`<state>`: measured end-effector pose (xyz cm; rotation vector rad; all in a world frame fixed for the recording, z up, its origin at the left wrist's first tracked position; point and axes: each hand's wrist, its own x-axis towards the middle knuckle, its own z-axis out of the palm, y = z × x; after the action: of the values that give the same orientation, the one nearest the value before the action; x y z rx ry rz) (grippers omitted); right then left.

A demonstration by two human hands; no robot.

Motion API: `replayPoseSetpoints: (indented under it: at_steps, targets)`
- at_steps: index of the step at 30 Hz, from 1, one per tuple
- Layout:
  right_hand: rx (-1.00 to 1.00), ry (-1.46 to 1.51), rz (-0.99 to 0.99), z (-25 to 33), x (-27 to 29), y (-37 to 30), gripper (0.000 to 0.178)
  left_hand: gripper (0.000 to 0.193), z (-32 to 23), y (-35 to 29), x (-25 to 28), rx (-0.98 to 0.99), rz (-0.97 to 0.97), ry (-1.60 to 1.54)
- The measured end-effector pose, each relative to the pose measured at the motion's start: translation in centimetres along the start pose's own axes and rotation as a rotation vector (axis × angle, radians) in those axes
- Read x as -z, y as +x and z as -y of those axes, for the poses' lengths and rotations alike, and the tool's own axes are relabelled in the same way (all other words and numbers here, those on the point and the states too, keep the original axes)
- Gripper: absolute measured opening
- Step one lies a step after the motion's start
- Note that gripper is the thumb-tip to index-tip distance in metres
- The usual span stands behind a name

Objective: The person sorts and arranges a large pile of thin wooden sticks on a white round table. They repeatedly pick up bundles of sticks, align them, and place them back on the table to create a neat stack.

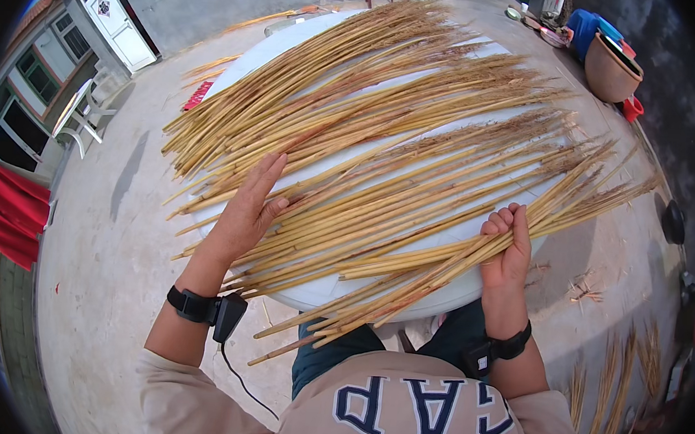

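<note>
My right hand [508,248] is closed around a small bunch of dry yellow stalks [432,282] with brushy seed heads. The bunch slants across the near edge of a round white table [449,297], its cut ends reaching past the rim toward my lap and its heads pointing right. My left hand [252,208] rests over the left part of a layer of similar stalks [381,202], its fingers stretched out and nothing gripped. Farther back, a thicker pile of stalks [293,78] covers much of the tabletop, heads also to the right.
Several stalks [613,393] lie on the ground at the lower right. A large clay pot [612,70], blue barrel [581,33] and red bucket [634,107] line the right wall. A white chair [84,119] and red cloth [9,211] are at left.
</note>
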<state>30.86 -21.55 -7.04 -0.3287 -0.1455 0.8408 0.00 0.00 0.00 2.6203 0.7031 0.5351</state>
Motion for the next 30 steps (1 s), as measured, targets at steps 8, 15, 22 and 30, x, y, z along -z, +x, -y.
replayPoseSetpoints:
  at_steps: [8,15,22,30]
  targets:
    - [0.037,0.023,-0.026,0.8,-0.5,-0.8,0.016,0.071,-6.6,-3.9,1.7,-0.164,0.195,0.037]
    - [-0.012,0.127,0.026,0.3,-0.3,-0.2,0.018,0.081,-8.8,-5.6,-2.4,-0.326,0.516,0.175]
    - [-0.009,0.126,0.017,0.9,-0.1,-0.7,0.019,0.085,-10.0,-2.5,-4.6,-0.474,0.517,0.127]
    - [-0.063,0.181,0.060,1.1,-0.1,-0.7,0.018,0.076,-8.9,0.2,-6.4,-0.538,0.526,0.067]
